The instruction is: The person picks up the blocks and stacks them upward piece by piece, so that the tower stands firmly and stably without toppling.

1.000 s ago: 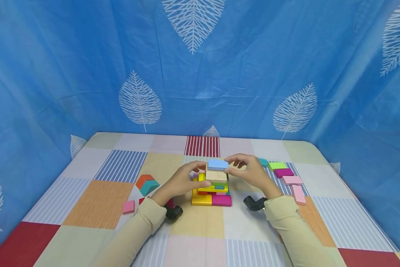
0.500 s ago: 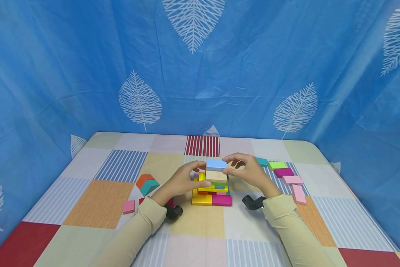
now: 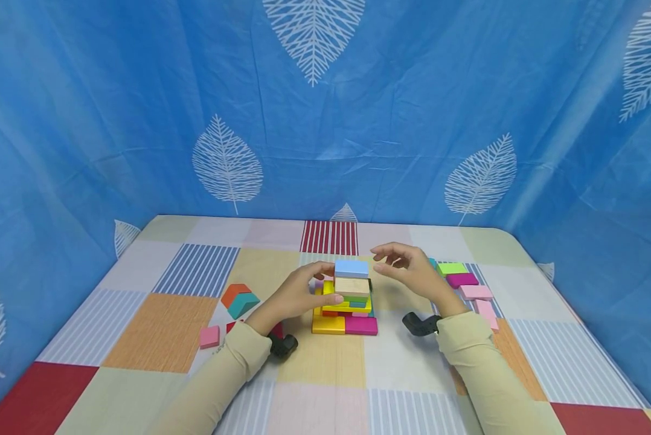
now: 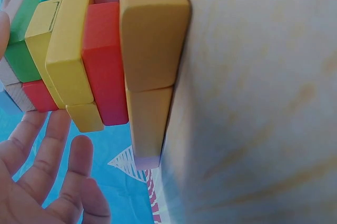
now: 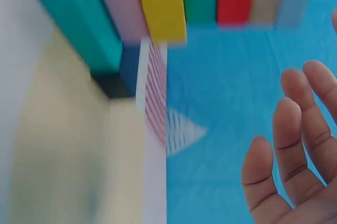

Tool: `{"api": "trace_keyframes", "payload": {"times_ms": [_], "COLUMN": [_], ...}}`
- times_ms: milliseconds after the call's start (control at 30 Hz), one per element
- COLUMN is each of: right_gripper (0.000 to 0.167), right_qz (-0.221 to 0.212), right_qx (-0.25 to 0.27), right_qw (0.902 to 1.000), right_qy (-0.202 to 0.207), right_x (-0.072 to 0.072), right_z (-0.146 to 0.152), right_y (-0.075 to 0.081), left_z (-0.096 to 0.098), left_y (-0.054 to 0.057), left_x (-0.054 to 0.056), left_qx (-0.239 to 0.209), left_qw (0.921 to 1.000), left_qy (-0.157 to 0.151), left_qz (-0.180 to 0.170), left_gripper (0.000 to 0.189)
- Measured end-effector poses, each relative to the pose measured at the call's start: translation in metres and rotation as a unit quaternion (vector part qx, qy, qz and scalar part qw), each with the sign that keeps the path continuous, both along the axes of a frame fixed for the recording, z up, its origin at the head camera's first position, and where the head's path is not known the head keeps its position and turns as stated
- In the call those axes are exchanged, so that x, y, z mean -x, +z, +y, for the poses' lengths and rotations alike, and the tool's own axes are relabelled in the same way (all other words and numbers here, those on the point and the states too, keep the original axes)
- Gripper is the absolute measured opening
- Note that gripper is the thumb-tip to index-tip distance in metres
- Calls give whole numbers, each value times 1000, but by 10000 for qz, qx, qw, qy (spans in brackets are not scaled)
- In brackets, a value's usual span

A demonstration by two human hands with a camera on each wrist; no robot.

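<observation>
A tower of colored wooden blocks [image 3: 347,306] stands at the middle of the table, a light blue block [image 3: 351,268] on top above a plain wood one [image 3: 351,286]. My left hand [image 3: 298,293] grips the tower's upper left side, thumb at its front and fingers at the back; in the left wrist view, fingertips [image 4: 59,121] meet the underside of a red block [image 4: 39,96]. To the right of the tower, apart from it, my right hand [image 3: 409,269] holds nothing, its fingers loosely bent. The right wrist view shows a gap between those fingers [image 5: 287,129] and the blocks.
Loose blocks lie to the right, among them a lime green block [image 3: 452,269], a magenta block [image 3: 462,280] and a pink block [image 3: 475,293]. On the left are an orange block [image 3: 235,294], a teal block [image 3: 243,305] and a small pink block [image 3: 209,337]. A blue curtain [image 3: 325,151] hangs behind the table.
The light blue block has shifted slightly left onto the tower. My right hand has let go of it and drawn back to the right. My left hand stays in place.
</observation>
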State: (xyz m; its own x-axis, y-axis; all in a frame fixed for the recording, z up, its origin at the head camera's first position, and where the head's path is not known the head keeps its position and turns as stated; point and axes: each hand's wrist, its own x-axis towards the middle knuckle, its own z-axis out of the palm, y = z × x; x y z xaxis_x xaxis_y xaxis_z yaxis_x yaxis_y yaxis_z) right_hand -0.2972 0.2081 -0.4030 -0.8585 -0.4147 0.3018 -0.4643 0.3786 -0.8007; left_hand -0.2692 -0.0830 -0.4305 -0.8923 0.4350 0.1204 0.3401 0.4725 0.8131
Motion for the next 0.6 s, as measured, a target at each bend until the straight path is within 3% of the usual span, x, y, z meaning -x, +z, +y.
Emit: {"api": "trace_keyframes", "payload": {"times_ms": [133, 367, 600], "right_gripper": [27, 30, 37], "right_qz": [-19, -52, -786], "right_qx": [-51, -574, -1172], "right_qw": [9991, 9933, 9797], "right_qy": [-422, -998, -1425], "right_x": [8, 27, 42], "right_z": [26, 71, 102], "right_y": [0, -9, -16], "left_z": [1, 1, 1], "left_y": [0, 2, 1], "left_x": [0, -1, -1], "left_qx": [23, 18, -3], "left_qw": [10000, 9999, 9999], "left_qy": [47, 111, 85], "left_qz": [-46, -79, -58], "left_gripper": [67, 67, 67]}}
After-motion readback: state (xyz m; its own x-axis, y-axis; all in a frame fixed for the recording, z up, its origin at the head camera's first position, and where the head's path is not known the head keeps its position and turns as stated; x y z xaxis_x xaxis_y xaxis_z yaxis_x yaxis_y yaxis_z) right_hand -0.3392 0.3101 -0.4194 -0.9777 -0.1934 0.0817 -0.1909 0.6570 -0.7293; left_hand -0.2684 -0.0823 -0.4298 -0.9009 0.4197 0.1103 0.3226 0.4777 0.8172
